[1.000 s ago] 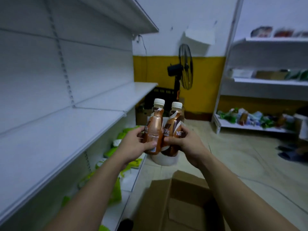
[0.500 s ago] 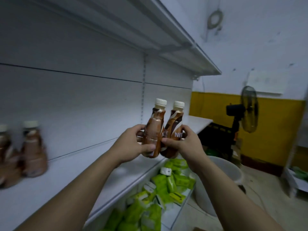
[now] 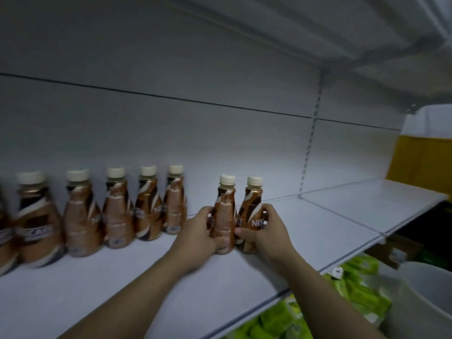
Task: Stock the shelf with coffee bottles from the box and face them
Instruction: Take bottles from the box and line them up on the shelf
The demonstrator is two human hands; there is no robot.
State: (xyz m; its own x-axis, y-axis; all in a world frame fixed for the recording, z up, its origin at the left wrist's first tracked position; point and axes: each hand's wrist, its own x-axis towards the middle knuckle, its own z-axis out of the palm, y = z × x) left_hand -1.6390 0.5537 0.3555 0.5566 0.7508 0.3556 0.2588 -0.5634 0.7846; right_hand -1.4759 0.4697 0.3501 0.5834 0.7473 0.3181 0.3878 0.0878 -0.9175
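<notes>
Two brown coffee bottles with white caps stand side by side on the white shelf point(image 3: 330, 223). My left hand point(image 3: 198, 231) grips the left bottle point(image 3: 223, 211) and my right hand point(image 3: 266, 231) grips the right bottle point(image 3: 253, 209), whose label faces me. Both bottles look upright with their bases on the shelf board. Left of them a row of several matching bottles point(image 3: 146, 206) stands along the back of the same shelf, a small gap away from the held pair. The box is out of view.
An upper shelf point(image 3: 367, 33) overhangs at the top right. Green packets point(image 3: 362, 289) lie on the lower shelf under the front edge. A white bucket point(image 3: 425, 289) stands at the bottom right. A yellow wall shows at the far right.
The view has swung left along the shelf. Both hands have carried the two bottles from mid-air down onto the shelf board, next to the row of bottles now in view.
</notes>
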